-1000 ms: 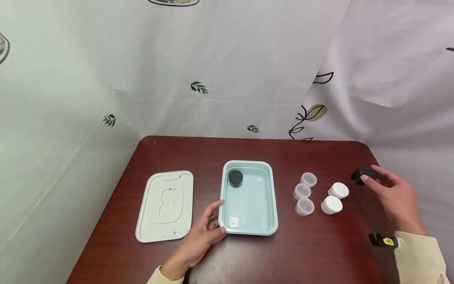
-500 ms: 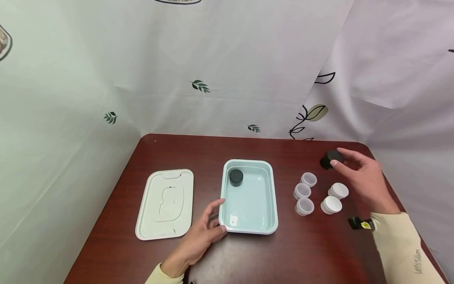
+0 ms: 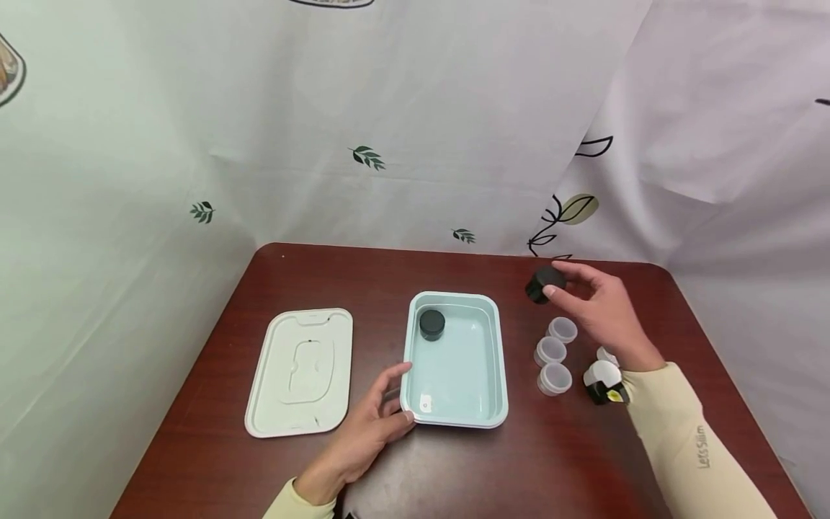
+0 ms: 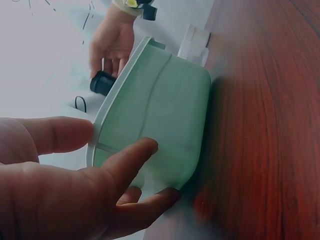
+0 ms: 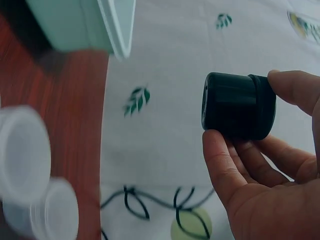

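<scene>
1. The right hand [image 3: 599,306] has travelled leftward from near the table's right edge, bringing a black jar [image 3: 546,284] with it.
2. That jar is now in the air over the table [image 3: 454,468], by the clear cups [image 3: 550,351] and nearer the tub [image 3: 457,378], though outside its rim.
3. The right hand pinches the jar between thumb and fingers; the right wrist view shows this plainly, with nothing else in the grip.
4. The left hand [image 3: 366,440] has not shifted: fingers spread, it touches the tub's rim and outer wall at the corner toward the table's near left, apparently steadying it.
5. Inside the tub, a second black jar [image 3: 431,324] stands in the far left corner, unmoved, so I judge the carrying of the held one only partly done.
6. The right wrist now partly hides the white jars [image 3: 601,373], which stand between the cups and the table's right edge.
7. Toward the table's left edge, the lid [image 3: 300,375] lies flat as before, off the tub.
</scene>
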The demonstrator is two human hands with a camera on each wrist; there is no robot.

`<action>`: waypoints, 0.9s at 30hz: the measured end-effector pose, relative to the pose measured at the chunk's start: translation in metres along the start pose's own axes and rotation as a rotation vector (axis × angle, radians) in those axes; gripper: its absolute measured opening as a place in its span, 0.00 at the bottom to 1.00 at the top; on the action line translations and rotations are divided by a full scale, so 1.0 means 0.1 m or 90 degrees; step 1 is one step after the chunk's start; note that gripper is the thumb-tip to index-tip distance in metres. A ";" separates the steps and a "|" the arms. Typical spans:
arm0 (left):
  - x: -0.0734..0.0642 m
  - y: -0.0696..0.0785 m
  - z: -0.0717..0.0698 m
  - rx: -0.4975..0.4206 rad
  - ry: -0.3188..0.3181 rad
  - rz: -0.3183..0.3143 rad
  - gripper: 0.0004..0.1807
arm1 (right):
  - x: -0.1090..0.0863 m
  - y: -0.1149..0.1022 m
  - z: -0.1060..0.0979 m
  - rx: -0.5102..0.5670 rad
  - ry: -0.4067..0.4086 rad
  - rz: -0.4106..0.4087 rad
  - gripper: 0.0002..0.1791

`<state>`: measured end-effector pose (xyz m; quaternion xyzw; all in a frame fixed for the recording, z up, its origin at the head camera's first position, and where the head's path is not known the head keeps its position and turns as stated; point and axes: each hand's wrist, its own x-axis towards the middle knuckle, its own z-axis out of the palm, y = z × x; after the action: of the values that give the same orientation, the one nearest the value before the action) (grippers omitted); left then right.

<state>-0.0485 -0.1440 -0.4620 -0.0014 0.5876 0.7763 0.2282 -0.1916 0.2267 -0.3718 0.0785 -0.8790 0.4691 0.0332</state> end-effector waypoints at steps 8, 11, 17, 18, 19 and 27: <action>0.00 -0.01 0.02 -0.005 0.000 0.005 0.44 | 0.08 -0.09 0.40 0.055 -0.081 -0.022 0.29; -0.02 -0.02 0.02 -0.006 0.000 0.001 0.44 | 0.07 -0.10 0.57 0.077 -0.107 -0.012 0.30; -0.04 -0.02 0.00 -0.007 0.000 -0.002 0.44 | 0.04 -0.16 0.90 0.090 -0.160 -0.035 0.30; -0.04 -0.02 0.00 -0.006 -0.001 -0.002 0.44 | 0.04 -0.17 0.95 0.090 -0.166 -0.040 0.30; -0.03 -0.02 0.00 -0.006 -0.001 -0.001 0.44 | 0.04 -0.18 0.99 0.088 -0.173 -0.043 0.30; -0.01 -0.02 -0.01 -0.004 -0.004 0.004 0.44 | 0.01 -0.24 1.28 0.082 -0.216 -0.042 0.31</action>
<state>-0.0474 -0.1445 -0.4634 0.0023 0.5845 0.7787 0.2278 -0.1865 0.1072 -0.4236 0.1873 -0.8372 0.5028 -0.1055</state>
